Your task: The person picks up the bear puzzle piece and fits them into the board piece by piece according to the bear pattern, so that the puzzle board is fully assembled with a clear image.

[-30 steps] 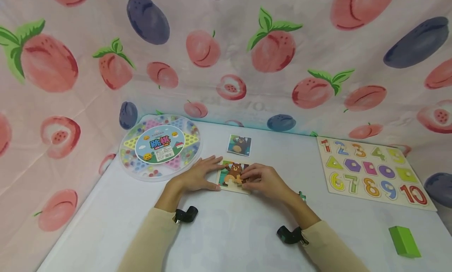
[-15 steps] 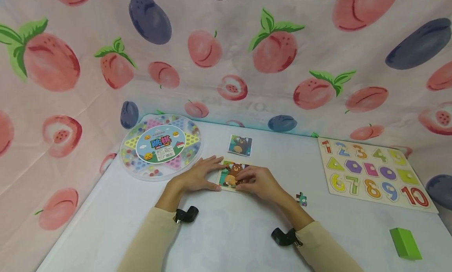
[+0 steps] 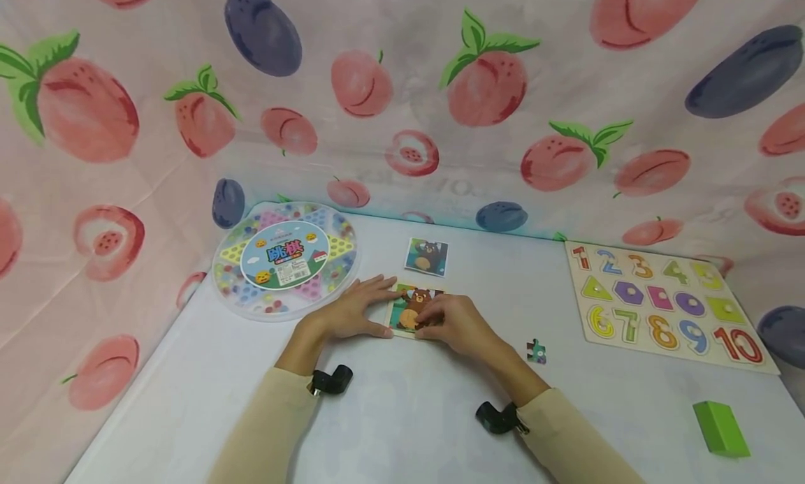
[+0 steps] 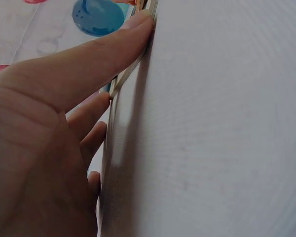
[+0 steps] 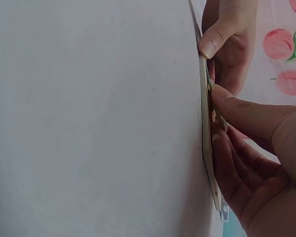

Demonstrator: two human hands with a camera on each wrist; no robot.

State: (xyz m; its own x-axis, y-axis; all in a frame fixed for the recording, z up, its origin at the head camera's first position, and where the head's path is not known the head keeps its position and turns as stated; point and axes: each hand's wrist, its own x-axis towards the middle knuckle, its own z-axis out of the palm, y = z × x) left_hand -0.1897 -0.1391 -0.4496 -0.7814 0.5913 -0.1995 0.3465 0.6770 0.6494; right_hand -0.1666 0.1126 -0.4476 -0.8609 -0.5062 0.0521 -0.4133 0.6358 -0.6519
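Note:
A small square bear jigsaw puzzle (image 3: 401, 306) lies in its wooden tray on the table. My left hand (image 3: 347, 309) rests at the tray's left side, fingers spread, with its straight thumb (image 4: 133, 30) touching the edge in the left wrist view. Over the puzzle's lower right part, my right hand (image 3: 458, 325) pinches a puzzle piece (image 5: 214, 116) between thumb and fingers. That piece sits slightly tilted against the tray in the right wrist view; the fingers hide most of it. A loose puzzle piece (image 3: 537, 351), teal and brown, lies to the right of my right hand.
Behind the puzzle is a bear picture card (image 3: 426, 257). A round Chinese checkers box (image 3: 286, 260) stands at the back left. On the right lie a wooden number board (image 3: 666, 306) and a green block (image 3: 721, 429). A fruit-print curtain (image 3: 402, 100) hangs behind.
My right hand has moved slightly left and lower over the puzzle with the puzzle piece, uncovering the loose piece beside the forearm. My left hand has stayed in place.

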